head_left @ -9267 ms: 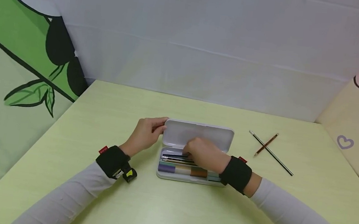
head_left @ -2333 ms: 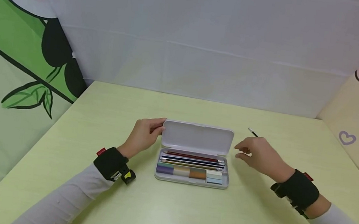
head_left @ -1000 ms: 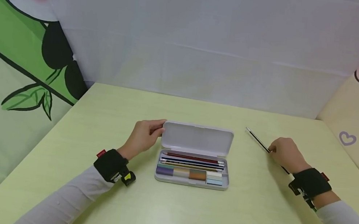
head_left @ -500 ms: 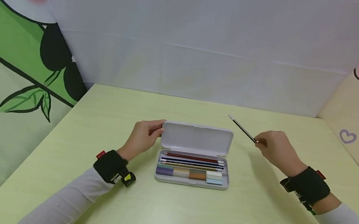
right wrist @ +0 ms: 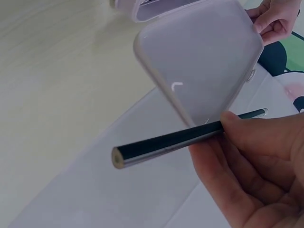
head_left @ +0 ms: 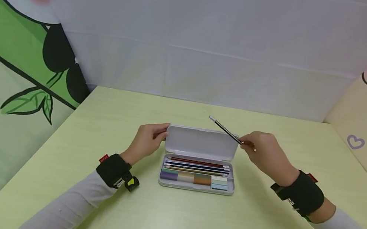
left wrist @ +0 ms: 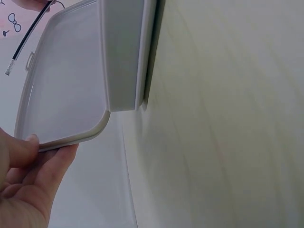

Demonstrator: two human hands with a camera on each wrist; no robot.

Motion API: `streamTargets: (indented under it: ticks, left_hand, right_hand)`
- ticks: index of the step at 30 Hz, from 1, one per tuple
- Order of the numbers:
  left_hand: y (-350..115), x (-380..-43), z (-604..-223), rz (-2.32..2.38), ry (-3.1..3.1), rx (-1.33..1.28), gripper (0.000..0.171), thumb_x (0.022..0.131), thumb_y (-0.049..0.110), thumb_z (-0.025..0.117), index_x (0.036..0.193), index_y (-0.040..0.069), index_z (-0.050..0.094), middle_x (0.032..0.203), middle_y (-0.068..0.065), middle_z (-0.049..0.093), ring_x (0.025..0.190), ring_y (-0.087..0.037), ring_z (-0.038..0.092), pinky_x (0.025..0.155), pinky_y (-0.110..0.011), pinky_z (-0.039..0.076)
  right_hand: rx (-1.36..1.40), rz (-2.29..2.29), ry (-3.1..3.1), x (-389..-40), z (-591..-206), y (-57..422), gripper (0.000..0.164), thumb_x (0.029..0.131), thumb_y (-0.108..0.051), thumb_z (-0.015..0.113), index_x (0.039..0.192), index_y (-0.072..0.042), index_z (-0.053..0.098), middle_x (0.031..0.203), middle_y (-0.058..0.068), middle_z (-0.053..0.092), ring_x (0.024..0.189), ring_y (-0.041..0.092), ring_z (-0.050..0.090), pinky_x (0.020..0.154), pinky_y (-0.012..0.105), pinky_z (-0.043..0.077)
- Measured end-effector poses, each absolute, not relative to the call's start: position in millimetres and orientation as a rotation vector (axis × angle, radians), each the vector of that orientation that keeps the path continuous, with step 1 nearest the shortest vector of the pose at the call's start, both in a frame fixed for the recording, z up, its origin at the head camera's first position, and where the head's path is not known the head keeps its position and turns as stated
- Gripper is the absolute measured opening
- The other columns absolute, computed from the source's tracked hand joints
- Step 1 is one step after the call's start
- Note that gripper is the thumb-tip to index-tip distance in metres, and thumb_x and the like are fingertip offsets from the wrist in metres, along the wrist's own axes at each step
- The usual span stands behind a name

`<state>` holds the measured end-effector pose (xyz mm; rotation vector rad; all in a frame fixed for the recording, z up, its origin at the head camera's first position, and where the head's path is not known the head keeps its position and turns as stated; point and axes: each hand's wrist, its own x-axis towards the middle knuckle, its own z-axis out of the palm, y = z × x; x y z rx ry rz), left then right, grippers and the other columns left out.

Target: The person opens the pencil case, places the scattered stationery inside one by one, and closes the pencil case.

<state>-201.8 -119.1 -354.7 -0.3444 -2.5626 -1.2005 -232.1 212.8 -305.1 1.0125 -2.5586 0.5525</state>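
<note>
A pale pencil case (head_left: 196,188) stands on the table with its lid (head_left: 200,142) raised. My left hand (head_left: 145,140) pinches the lid's left edge between thumb and fingers, as the left wrist view (left wrist: 35,175) also shows. Between thumb and fingers of my right hand (head_left: 265,153) is a dark-and-silver striped pencil (head_left: 225,128). It is held in the air by the lid's upper right corner, its silvery end pointing up and left. The right wrist view shows the pencil's flat, unsharpened end (right wrist: 118,157). Several pencils (head_left: 198,166) lie side by side in the case's rear compartment.
In the case's front compartment sit purple, beige and brown blocks (head_left: 185,177) and a stack of pale blue-white pieces (head_left: 219,183). The light yellow table (head_left: 172,218) meets a pale wall (head_left: 188,66) behind.
The pencil that lay right of the case has been picked up by my right hand and carried left to the lid. Earlier, a brown pencil lay across it. My left hand stays on the lid.
</note>
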Motion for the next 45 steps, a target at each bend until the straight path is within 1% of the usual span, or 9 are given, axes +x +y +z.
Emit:
streamTargets:
  ticks: [8,11,17,24,31,34,38,45]
  left_hand:
    - [-122,-199,-356,-1.186,-2.544,-0.368,0.036,0.093,0.001,0.058,0.128,-0.008,0.057,0.116,-0.026,0.067,0.096,-0.032,0.071,0.079,-0.034,0.061]
    - [-122,-199,-356,-1.191,-2.548,-0.358,0.036,0.094,0.002,0.058,0.129,-0.007,0.057,0.116,-0.025,0.067,0.096,-0.031,0.071,0.080,-0.034,0.060]
    - [-123,-198,-356,-1.200,-2.556,-0.373,0.036,0.094,0.003,0.058,0.129,-0.006,0.057,0.117,-0.024,0.068,0.096,-0.030,0.072,0.080,-0.034,0.060]
    - [-123,-197,-353,-1.190,-2.557,-0.389,0.035,0.094,0.003,0.058,0.128,-0.004,0.059,0.115,-0.022,0.069,0.095,-0.029,0.072,0.079,-0.033,0.061]
    - [-125,-197,-351,-1.160,-2.568,-0.390,0.035,0.094,0.004,0.058,0.128,-0.004,0.059,0.116,-0.022,0.069,0.096,-0.029,0.072,0.080,-0.036,0.061]
    - [-126,-195,-352,-1.161,-2.573,-0.385,0.036,0.094,0.004,0.058,0.129,-0.004,0.058,0.116,-0.022,0.068,0.096,-0.030,0.072,0.080,-0.036,0.061]
    - [-126,-193,-353,-1.177,-2.576,-0.386,0.036,0.094,0.004,0.058,0.129,-0.004,0.058,0.116,-0.023,0.068,0.096,-0.030,0.072,0.080,-0.035,0.061]
    - [-129,-189,-356,-1.179,-2.570,-0.391,0.036,0.094,0.002,0.058,0.129,-0.005,0.057,0.115,-0.024,0.068,0.095,-0.030,0.072,0.078,-0.034,0.061]
  right_hand:
    - [1.070,0.574,-2.573,-222,-305,188,0.016,0.079,0.005,0.073,0.094,0.001,0.074,0.085,0.009,0.072,0.072,0.015,0.062,0.065,0.030,0.056]
    - [1.100,0.569,-2.563,-221,-307,180,0.015,0.078,0.005,0.073,0.092,0.000,0.074,0.083,0.008,0.072,0.071,0.014,0.061,0.064,0.029,0.056]
    - [1.175,0.580,-2.539,-216,-316,164,0.013,0.078,0.003,0.075,0.089,-0.003,0.075,0.082,0.006,0.072,0.070,0.011,0.061,0.065,0.027,0.057]
    - [1.262,0.585,-2.532,-210,-325,149,0.012,0.080,0.003,0.073,0.091,-0.003,0.075,0.083,0.006,0.073,0.073,0.012,0.063,0.066,0.026,0.058]
    - [1.281,0.523,-2.528,-206,-336,139,0.013,0.080,0.004,0.071,0.089,-0.005,0.076,0.082,0.005,0.074,0.075,0.013,0.066,0.069,0.026,0.059]
    - [1.302,0.476,-2.530,-204,-341,136,0.011,0.081,0.002,0.072,0.087,-0.006,0.075,0.082,0.005,0.073,0.075,0.013,0.067,0.068,0.025,0.058]
    - [1.324,0.433,-2.530,-202,-349,133,0.008,0.081,0.001,0.072,0.085,-0.006,0.075,0.080,0.004,0.072,0.075,0.013,0.066,0.067,0.024,0.057]
    - [1.324,0.420,-2.529,-200,-361,133,0.009,0.081,0.002,0.072,0.084,-0.006,0.075,0.078,0.003,0.071,0.075,0.013,0.066,0.066,0.023,0.057]
